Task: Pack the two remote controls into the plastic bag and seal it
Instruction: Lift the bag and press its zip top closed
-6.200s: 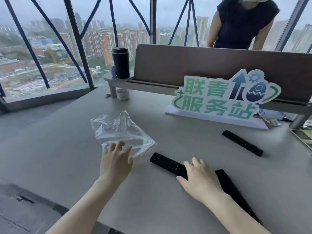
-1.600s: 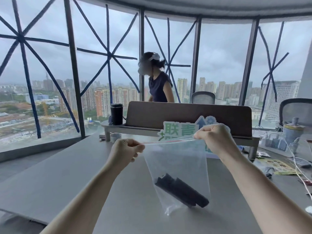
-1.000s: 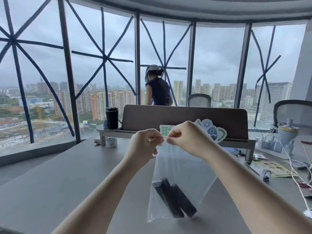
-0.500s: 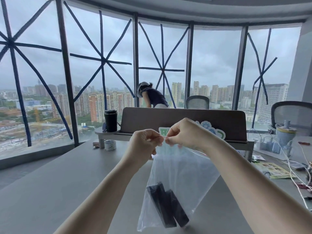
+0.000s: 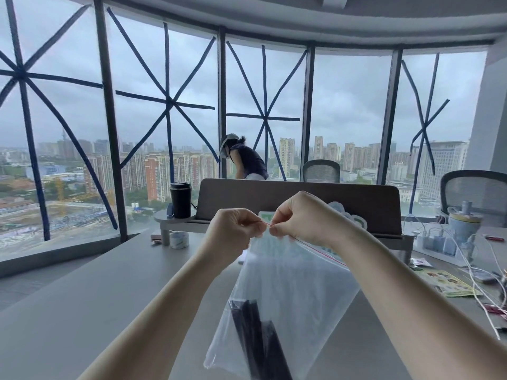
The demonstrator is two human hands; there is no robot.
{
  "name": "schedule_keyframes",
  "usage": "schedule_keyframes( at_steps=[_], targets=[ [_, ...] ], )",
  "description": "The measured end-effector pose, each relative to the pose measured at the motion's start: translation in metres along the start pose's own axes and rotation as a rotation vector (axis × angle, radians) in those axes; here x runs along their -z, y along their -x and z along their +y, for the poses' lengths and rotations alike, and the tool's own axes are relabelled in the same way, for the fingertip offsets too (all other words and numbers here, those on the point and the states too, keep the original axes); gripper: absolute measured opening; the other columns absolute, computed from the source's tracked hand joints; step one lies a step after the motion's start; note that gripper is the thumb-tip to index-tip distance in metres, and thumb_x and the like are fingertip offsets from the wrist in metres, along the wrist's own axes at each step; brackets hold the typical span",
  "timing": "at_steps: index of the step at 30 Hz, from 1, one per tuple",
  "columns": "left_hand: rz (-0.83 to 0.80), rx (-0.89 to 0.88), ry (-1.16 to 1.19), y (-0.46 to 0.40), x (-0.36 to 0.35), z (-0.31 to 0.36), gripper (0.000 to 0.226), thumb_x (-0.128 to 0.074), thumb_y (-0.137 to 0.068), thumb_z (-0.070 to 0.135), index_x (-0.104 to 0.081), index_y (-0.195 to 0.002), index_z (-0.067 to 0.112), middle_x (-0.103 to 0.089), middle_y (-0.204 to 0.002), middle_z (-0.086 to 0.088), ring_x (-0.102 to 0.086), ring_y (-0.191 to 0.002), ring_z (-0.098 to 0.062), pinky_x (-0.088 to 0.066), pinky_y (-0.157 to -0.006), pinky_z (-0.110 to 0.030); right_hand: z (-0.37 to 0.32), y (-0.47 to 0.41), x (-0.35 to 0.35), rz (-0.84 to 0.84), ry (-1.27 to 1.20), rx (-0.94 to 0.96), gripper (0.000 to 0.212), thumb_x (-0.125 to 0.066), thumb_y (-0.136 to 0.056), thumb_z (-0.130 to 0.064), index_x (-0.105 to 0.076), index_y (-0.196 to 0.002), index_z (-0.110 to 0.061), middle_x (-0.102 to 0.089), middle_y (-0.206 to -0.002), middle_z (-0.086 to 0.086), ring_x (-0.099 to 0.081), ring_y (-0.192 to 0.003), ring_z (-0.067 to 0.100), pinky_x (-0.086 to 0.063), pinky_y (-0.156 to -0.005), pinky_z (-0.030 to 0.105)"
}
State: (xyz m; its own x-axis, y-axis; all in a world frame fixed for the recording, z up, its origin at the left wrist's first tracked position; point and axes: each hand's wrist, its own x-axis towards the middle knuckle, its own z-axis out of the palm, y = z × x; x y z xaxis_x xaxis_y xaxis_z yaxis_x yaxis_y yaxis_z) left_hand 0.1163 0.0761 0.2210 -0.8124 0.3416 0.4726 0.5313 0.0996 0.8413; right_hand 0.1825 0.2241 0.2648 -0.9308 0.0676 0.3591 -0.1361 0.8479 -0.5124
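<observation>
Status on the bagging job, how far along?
Done: both remote controls sit inside the plastic bag, held above the table. In hand: left hand and right hand pinch the red zip strip at one end. Left: whether the rest of the strip is closed can't be told.

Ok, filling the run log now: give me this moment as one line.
stage: sealing | left hand: pinching zip strip | right hand: pinching zip strip | plastic bag: held up | remote controls: inside
</observation>
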Motion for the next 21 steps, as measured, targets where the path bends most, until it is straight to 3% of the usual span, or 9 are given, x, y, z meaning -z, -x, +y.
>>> schedule_keyframes(
  at_steps=[8,13,17,21],
  targets=[
    [0.056,-0.055,-0.077,0.001,0.000,-0.005,0.005,-0.071,-0.077,0.009,-0.075,-0.075,0.007,-0.065,-0.060,0.001,-0.042,-0.035,0.002,-0.033,-0.039,-0.010,-0.003,0.004,-0.004,0.056,0.068,0.026,0.006,-0.078,-0.074,-0.024,-0.080,-0.070,-0.020,-0.056,-0.038,-0.022,-0.053,-0.055,0.002,-0.051,-0.070,0.029],
    [0.065,-0.065,-0.095,0.001,-0.001,-0.005,0.006,-0.071,-0.077,0.010,-0.074,-0.073,0.006,-0.064,-0.060,0.001,-0.043,-0.035,0.003,-0.032,-0.039,-0.008,-0.004,0.004,-0.006,0.065,0.092,0.019,0.008,-0.076,-0.075,-0.025,-0.079,-0.070,-0.021,-0.056,-0.039,-0.025,-0.054,-0.058,0.001,-0.050,-0.070,0.027],
    [0.079,-0.057,-0.111,0.000,-0.002,-0.007,0.009,-0.070,-0.078,0.011,-0.072,-0.070,0.008,-0.062,-0.060,0.000,-0.042,-0.038,0.000,-0.035,-0.045,-0.019,-0.003,0.001,-0.010,0.086,0.080,0.040,0.015,-0.073,-0.074,-0.023,-0.073,-0.059,-0.023,-0.062,-0.049,-0.011,-0.058,-0.059,0.007,-0.057,-0.073,0.034],
    [0.130,-0.063,-0.143,-0.002,-0.006,-0.011,0.013,-0.068,-0.079,0.013,-0.067,-0.067,0.012,-0.069,-0.072,-0.011,-0.051,-0.061,-0.013,-0.041,-0.060,-0.028,-0.002,-0.001,-0.015,0.116,0.093,0.064,0.018,-0.070,-0.076,-0.024,-0.068,-0.058,-0.024,-0.062,-0.057,-0.006,-0.062,-0.067,0.016,-0.057,-0.070,0.038]
  ],
)
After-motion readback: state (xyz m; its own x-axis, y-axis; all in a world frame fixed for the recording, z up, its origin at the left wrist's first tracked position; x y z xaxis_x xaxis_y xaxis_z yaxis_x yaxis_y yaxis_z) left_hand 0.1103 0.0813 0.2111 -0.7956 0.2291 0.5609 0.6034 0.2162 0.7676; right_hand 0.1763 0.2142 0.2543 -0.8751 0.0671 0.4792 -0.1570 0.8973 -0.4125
